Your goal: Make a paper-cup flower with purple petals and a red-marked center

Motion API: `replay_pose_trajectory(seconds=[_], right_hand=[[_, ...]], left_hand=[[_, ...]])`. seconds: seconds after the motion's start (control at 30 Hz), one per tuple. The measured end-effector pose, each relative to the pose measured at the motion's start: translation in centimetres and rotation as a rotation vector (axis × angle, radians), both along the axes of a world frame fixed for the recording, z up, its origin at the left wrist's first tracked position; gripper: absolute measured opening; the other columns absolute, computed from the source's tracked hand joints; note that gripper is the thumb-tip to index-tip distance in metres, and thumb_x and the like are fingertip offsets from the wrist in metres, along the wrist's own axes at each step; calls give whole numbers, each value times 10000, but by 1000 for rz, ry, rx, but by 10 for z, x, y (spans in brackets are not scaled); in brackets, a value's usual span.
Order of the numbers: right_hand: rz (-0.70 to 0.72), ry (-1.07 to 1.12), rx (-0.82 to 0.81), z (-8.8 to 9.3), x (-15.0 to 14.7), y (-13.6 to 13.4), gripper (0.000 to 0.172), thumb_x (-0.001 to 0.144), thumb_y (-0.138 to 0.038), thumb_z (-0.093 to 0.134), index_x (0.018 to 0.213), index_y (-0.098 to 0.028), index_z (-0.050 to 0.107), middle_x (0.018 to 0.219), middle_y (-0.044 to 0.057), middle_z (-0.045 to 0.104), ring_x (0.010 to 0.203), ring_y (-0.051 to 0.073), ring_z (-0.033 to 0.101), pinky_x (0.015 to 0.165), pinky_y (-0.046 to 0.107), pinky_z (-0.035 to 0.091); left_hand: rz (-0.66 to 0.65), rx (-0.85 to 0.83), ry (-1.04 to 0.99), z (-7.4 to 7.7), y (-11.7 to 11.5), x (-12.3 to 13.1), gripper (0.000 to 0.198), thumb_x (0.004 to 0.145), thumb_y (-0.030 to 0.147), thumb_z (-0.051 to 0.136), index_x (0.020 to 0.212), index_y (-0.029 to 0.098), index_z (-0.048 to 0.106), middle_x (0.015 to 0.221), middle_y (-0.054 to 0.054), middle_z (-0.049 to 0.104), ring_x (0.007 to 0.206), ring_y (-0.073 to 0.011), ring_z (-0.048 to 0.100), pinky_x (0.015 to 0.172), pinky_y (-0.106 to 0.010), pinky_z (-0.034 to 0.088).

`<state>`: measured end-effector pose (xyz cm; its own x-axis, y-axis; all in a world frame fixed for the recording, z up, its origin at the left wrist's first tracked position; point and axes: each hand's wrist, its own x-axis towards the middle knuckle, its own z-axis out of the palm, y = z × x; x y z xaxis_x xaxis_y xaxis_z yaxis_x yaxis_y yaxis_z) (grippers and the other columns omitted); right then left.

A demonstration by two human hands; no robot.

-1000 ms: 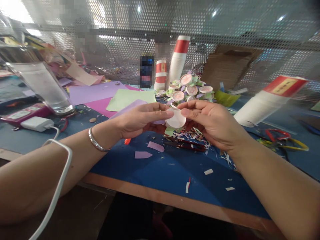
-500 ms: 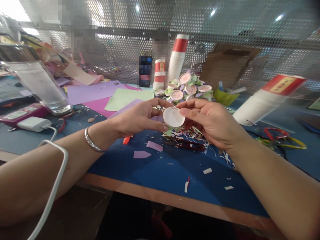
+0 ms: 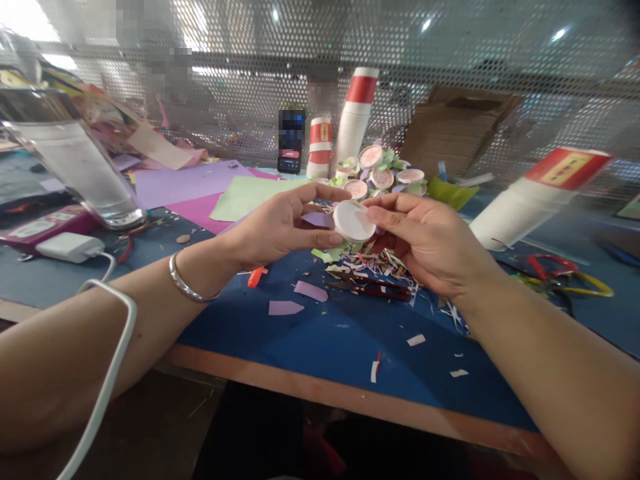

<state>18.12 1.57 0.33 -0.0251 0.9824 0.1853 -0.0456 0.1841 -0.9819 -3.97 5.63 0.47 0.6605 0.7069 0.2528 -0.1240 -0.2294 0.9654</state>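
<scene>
A small, white, round paper cup piece (image 3: 356, 222) is held up over the table between both hands. Its rim is raised, and green and purple paper strips stick out around it. My left hand (image 3: 293, 219), wearing a silver bangle, has its thumb and fingers closed on the piece's left side. On the opposite edge, the thumb of my right hand (image 3: 423, 233) presses while its other fingers curl behind, partly hidden. Just beyond sits a pile of similar round pieces (image 3: 381, 178) with red print and paper leaves. Dark thread snips (image 3: 373, 287) lie below among paper scraps.
Stacks of paper cups (image 3: 540, 193) stand at right and at the back. A water glass (image 3: 80, 160), a white charger (image 3: 70, 247) with cable and coloured paper sheets (image 3: 193, 183) occupy the left. Red-and-yellow-handled pliers (image 3: 565, 277) lie right. A perforated screen (image 3: 240, 87) rises behind.
Both hands have shifted slightly right and up with the paper cup piece. It has turned, so its white face is tilted differently, and a purple strip now shows at its left.
</scene>
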Motion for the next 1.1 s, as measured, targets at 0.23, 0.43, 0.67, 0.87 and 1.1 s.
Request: replay_pose_trajectory(seconds=[0.23, 0.43, 0.67, 0.87, 1.1], right_hand=[[-50, -75, 86, -2, -3, -1, 202, 786, -307, 847, 923, -200, 744, 843, 17, 732, 680, 131, 674, 589, 262, 584], [-69, -297, 135, -1, 1, -2, 267, 825, -400, 802, 990, -212, 708, 825, 25, 743, 667, 166, 697, 618, 327, 598], [95, -1052, 105, 15, 9, -9, 189, 875, -400, 695, 867, -214, 725, 761, 20, 736, 675, 173, 660, 628, 322, 480], [322, -1299, -80, 18, 6, -16, 205, 852, -423, 696, 864, -219, 703, 821, 36, 752, 726, 203, 685, 620, 322, 464], [428, -1255, -117, 18, 5, -16, 188, 842, -405, 697, 861, -218, 688, 812, 31, 744, 707, 193, 674, 596, 303, 440]], left_hand=[[11, -339, -39, 1, -7, 7, 337, 790, 156, 802, 1093, 125, 658, 954, -60, 718, 792, -133, 665, 765, -291, 526], [225, -330, -84, 1, 1, 8, 184, 808, 71, 720, 986, 93, 679, 850, -57, 726, 715, -112, 664, 746, -268, 516], [391, -278, -161, 0, 16, 1, 270, 730, 113, 800, 988, 101, 721, 962, -69, 747, 831, -124, 675, 797, -258, 511], [426, -265, -174, -5, 15, 4, 305, 709, 134, 828, 982, 131, 691, 954, -48, 733, 848, -133, 675, 770, -265, 509], [446, -155, -161, -4, 11, 4, 338, 697, 192, 853, 979, 154, 671, 891, -24, 712, 783, -124, 648, 721, -271, 482]])
